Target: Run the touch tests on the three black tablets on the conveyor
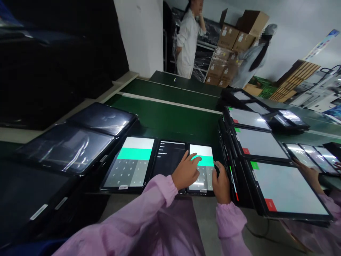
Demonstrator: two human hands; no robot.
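My left hand [186,171] reaches over the rightmost of three tablets lying side by side. Its fingers are apart, with fingertips at the green band on that tablet [200,150], which displays a keypad. At the same tablet's right edge is my right hand [221,184], thumb and index finger apart, not wrapped round anything I can see. The middle tablet [166,164] has a dark screen with a short text menu, partly covered by my left hand and sleeve. On the left, another tablet [130,161] shows a keypad under a green band.
Stacked tablets with white screens and red and green corners [287,188] stand close at right. Dark-screened tablets [80,147] are piled at left. A co-worker's hand [309,174] shows far right. Two people stand beyond the green bench [170,113], near cardboard boxes [229,37].
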